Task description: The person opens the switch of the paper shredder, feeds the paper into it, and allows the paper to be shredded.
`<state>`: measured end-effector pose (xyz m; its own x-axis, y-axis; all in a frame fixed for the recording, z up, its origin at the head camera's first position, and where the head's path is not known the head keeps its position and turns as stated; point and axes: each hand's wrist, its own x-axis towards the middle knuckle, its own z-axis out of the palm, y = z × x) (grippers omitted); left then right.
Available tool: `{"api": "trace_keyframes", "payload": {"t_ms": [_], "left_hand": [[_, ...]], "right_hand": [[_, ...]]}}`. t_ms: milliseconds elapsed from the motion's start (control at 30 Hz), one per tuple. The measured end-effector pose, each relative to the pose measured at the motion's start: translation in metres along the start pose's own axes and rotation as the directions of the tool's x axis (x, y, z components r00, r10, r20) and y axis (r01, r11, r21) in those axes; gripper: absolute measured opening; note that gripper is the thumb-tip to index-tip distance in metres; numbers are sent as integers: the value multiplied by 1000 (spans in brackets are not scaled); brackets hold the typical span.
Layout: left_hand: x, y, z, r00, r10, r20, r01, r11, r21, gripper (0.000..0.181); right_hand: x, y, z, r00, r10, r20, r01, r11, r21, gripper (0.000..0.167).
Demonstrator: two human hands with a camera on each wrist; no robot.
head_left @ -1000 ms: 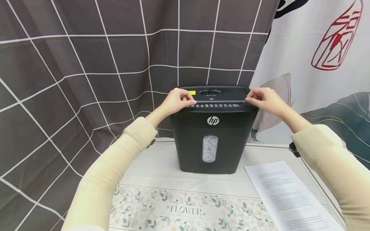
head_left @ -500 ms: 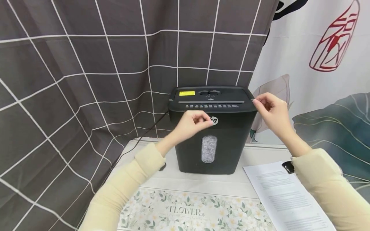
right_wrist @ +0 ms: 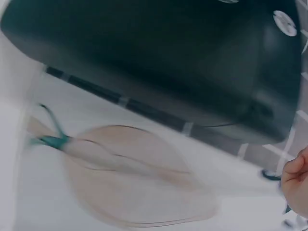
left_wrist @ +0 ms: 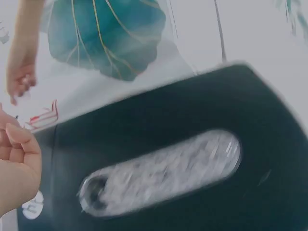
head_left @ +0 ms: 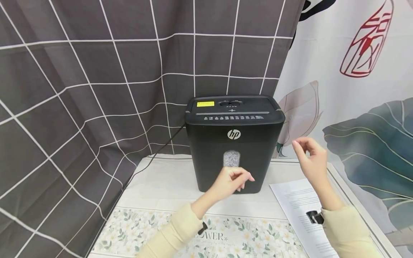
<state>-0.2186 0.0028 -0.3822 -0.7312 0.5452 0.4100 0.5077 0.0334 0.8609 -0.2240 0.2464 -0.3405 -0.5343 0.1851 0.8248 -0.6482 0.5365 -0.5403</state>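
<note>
A black HP paper shredder [head_left: 206, 150] stands upright on the table, paper shreds showing through its oval front window [head_left: 231, 158]. In front of its lower body hovers my left hand [head_left: 229, 182], fingers loosely bent and holding nothing; it covers the window's lower end. To the right of the shredder, above the printed sheets [head_left: 300, 200], my right hand [head_left: 311, 159] is raised with loosely curled fingers and nothing in them. The left wrist view shows the left hand [left_wrist: 17, 163] near the logo side, apart from the right hand [left_wrist: 21, 77].
The shredder's black cord [head_left: 151, 163] runs down the left side of the table [head_left: 161, 179]. A floral mat [head_left: 258, 236] lies at the front. Behind hangs a dark grid curtain [head_left: 129, 64], with a white printed curtain [head_left: 322, 57] on the right.
Both hands have left the shredder's top: the left came down and toward me in front of it, the right dropped outward to the right. No paper shows in the slot.
</note>
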Motion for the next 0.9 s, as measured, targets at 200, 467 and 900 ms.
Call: {"api": "trace_keyframes", "payload": {"t_ms": [200,467,900], "left_hand": [[-26,-25,37,999,-39,9,40,997,-73,23],[-40,-63,91,967,-251,47,254,966,-57,24],[-28,-93,178,714,-694,91,694,684,-225,34]], "right_hand": [[-44,15,-13,991,127,43,-125,991,-52,3],[-92,91,-39,955,265,133,-239,953,-184,4],[-141,152,-93,774,486,406,-207,800,-564,11]]}}
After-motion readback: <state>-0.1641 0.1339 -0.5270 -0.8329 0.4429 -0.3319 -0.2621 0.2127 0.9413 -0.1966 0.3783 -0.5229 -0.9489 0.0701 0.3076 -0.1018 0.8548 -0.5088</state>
